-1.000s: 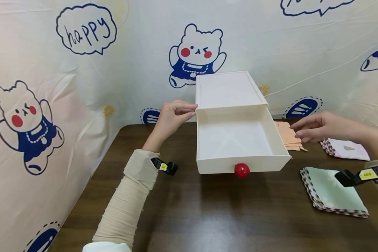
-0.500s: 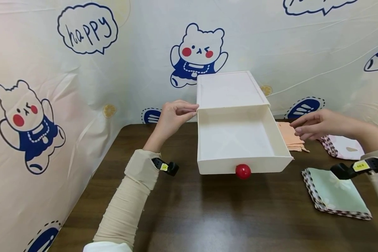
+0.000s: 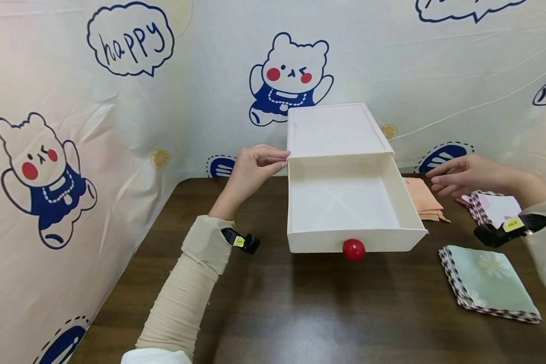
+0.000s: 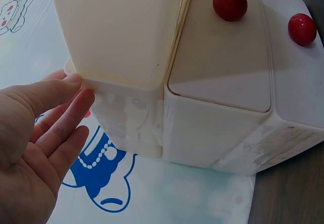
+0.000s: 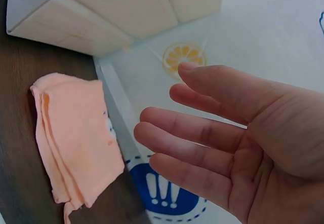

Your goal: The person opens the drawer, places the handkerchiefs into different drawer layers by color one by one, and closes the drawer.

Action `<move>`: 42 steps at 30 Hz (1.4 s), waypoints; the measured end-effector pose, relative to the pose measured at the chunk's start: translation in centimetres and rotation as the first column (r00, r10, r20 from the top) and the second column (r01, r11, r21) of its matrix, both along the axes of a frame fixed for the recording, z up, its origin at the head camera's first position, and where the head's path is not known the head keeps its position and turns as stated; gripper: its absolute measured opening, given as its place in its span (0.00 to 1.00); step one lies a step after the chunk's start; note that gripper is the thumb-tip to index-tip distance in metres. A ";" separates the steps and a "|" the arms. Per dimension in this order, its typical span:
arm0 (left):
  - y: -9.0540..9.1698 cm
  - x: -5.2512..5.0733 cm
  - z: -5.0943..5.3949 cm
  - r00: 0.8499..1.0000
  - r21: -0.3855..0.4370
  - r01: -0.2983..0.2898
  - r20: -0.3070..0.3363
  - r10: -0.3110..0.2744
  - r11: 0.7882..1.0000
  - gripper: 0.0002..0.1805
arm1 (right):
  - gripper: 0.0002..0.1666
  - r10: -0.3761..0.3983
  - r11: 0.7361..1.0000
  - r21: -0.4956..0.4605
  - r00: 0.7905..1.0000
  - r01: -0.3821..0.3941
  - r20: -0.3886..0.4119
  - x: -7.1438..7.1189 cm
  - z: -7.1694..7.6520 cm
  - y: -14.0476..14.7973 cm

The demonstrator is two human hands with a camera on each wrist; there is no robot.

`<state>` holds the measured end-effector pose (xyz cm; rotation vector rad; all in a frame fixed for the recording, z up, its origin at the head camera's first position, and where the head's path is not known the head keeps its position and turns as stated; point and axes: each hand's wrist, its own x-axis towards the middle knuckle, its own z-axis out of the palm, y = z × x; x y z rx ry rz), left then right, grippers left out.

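A white drawer cabinet (image 3: 336, 131) stands on the table, its top drawer (image 3: 341, 207) pulled out with nothing inside. That drawer has a red round knob (image 3: 354, 250). My left hand (image 3: 257, 169) pinches the cabinet's upper left front corner; in the left wrist view the thumb lies on the rim with fingers beside it. My right hand (image 3: 478, 174) hovers to the right of the cabinet, fingers loosely extended, holding nothing. Nearest to it is a folded orange cloth (image 3: 420, 197), seen whole in the right wrist view (image 5: 76, 138).
A folded green cloth (image 3: 493, 280) with checkered edging lies at the right front. Behind it is a white cloth (image 3: 498, 207) with similar edging, partly hidden by the right arm. Two lower drawers with red knobs (image 4: 230, 4) are closed. A printed curtain (image 3: 200, 101) hangs behind the table (image 3: 273, 313).
The right forearm has shifted slightly back from the green cloth, uncovering more of it and its flower print. The left hand stays on the cabinet corner. The head view has drifted a little.
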<state>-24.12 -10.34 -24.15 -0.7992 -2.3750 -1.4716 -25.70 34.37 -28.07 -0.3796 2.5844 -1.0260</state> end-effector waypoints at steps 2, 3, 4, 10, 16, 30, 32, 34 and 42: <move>0.0 0.1 0.0 1.000 -0.001 -0.001 0.001 0.001 1.000 0.12 | 0.30 -0.019 1.000 0.000 1.000 0.019 0.006 -0.2 -0.3 0.3; 0.0 0.1 0.0 1.000 -0.001 0.000 0.002 0.000 1.000 0.12 | 0.30 -0.023 1.000 -0.002 1.000 0.023 0.010 -0.3 -0.5 0.5; 0.0 0.1 0.0 1.000 -0.001 0.000 0.002 0.000 1.000 0.12 | 0.30 -0.033 0.999 -0.005 0.999 0.033 0.017 -0.4 -0.7 0.7; -0.2 -0.9 -0.8 1.000 0.016 0.008 0.016 -0.008 1.000 0.12 | 0.32 -0.056 0.998 -0.023 0.997 0.057 0.049 -1.0 -2.1 2.0; -0.6 -2.4 -2.0 1.000 0.023 0.020 -0.001 -0.020 1.000 0.12 | 0.34 -0.075 0.997 0.008 0.996 0.075 0.050 -1.3 -3.6 2.9; -0.5 -1.4 -1.1 1.000 0.020 0.001 0.005 -0.001 1.000 0.12 | 0.33 -0.129 0.989 -0.052 0.985 0.136 0.115 -2.2 -5.4 3.6; -0.3 -0.8 -0.5 1.000 0.023 0.007 0.006 -0.007 1.000 0.12 | 0.35 -0.146 0.986 -0.061 0.982 0.155 0.123 -2.3 -5.6 3.7; -0.1 -0.3 -0.1 1.000 0.022 0.014 0.001 -0.014 1.000 0.12 | 0.37 -0.168 0.982 -0.065 0.976 0.178 0.136 -2.4 -5.8 3.9; -0.1 -1.6 -1.3 0.999 0.042 0.035 -0.006 -0.035 0.999 0.12 | 0.39 -0.210 0.977 -0.008 0.967 0.213 0.141 -2.1 -6.0 3.8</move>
